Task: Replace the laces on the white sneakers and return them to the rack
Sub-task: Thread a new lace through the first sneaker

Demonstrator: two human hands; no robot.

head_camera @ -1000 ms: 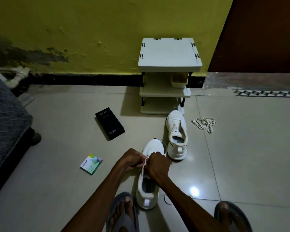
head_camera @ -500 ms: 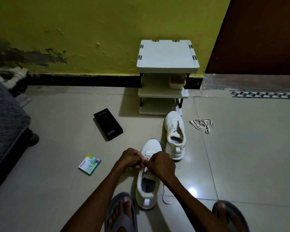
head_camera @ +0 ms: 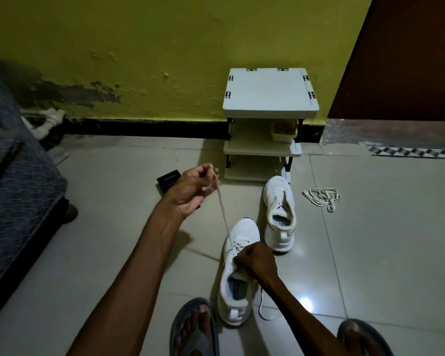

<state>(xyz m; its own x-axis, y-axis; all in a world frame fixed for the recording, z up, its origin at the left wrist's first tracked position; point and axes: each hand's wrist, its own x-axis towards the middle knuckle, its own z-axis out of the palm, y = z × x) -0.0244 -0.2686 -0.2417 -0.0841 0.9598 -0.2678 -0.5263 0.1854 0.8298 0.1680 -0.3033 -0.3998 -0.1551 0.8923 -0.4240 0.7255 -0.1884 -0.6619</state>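
A white sneaker (head_camera: 242, 232) lies on the tiled floor in front of me, toe pointing away, with its lace partly threaded. My left hand (head_camera: 194, 187) is raised up and to the left and pinches the lace (head_camera: 222, 211), which runs taut down to the eyelets. My right hand (head_camera: 254, 262) rests on the tongue area and pinches the lace at the eyelets. The second white sneaker (head_camera: 279, 213) stands without a lace just beyond, near the white shoe rack (head_camera: 269, 91). A loose bundle of laces (head_camera: 321, 197) lies to the right.
A black phone box (head_camera: 167, 182) lies partly behind my left hand. A grey patterned bed edge (head_camera: 16, 191) fills the left side. My feet in sandals (head_camera: 193, 330) are at the bottom. A brown door (head_camera: 401, 57) stands at the right, beside the yellow wall.
My left hand has pulled the lace up and away to the left, drawing it taut through the eyelets. My right hand has stayed on the sneaker. The camera has tilted down and closer.
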